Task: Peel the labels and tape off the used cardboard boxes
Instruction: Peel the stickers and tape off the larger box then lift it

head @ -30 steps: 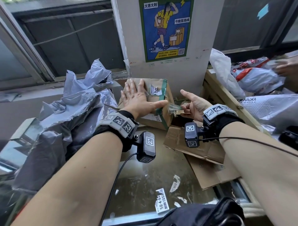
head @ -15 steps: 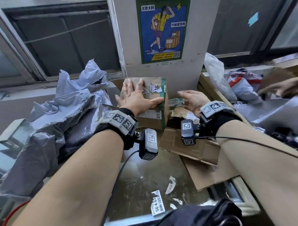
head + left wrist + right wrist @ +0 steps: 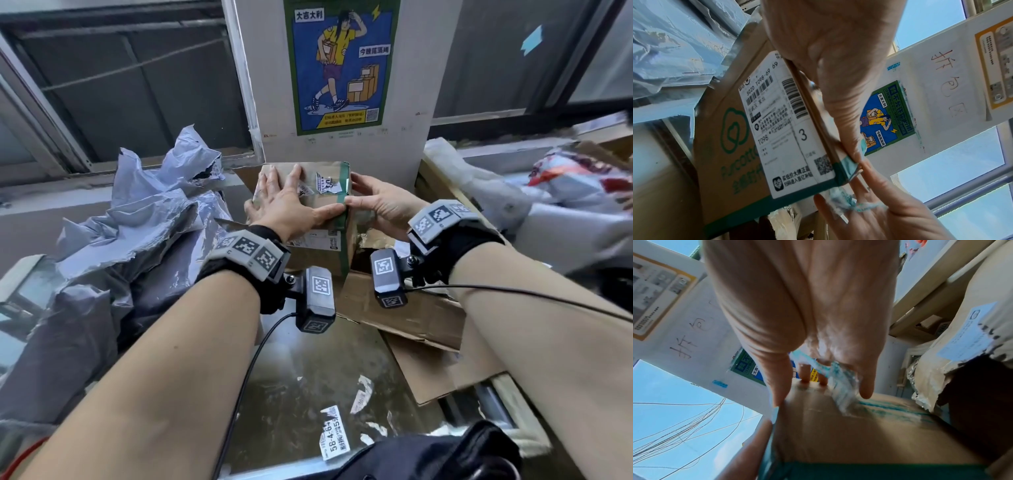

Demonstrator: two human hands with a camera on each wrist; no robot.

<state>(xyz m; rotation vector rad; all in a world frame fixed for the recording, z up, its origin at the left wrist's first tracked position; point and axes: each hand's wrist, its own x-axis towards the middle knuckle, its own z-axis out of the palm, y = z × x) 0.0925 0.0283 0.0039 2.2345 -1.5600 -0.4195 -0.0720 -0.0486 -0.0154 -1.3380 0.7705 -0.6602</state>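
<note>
Now —
Box: cardboard box (image 3: 337, 219) w/ green tape (image 3: 343, 202), on glass tabletop (image 3: 308, 370) by the pillar.
L hand (image 3: 286, 205): flat on box top, fingers straight.
R hand (image 3: 376, 202): at box's right edge, fingers straight; crumpled tape strip (image 3: 840, 382) stuck across them.
Label: shipping label (image 3: 789, 123) on box side.

**White pillar between dark windows, daylight outside**

A white pillar (image 3: 342, 147) rises behind the worktop (image 3: 308, 383), whose glossy, reflective surface lies below it. On the pillar hangs a blue, green-bordered poster (image 3: 340, 65) showing a figure carrying boxes. Left of the pillar, a dark window (image 3: 137, 85) sits in a pale metal frame; right of it, more dark panes (image 3: 496, 58) carry a small blue tape scrap (image 3: 532, 40). The wrist views show blue sky (image 3: 674, 426) and thin cables beside the pillar, with red handwriting (image 3: 947, 81) on it.
</note>
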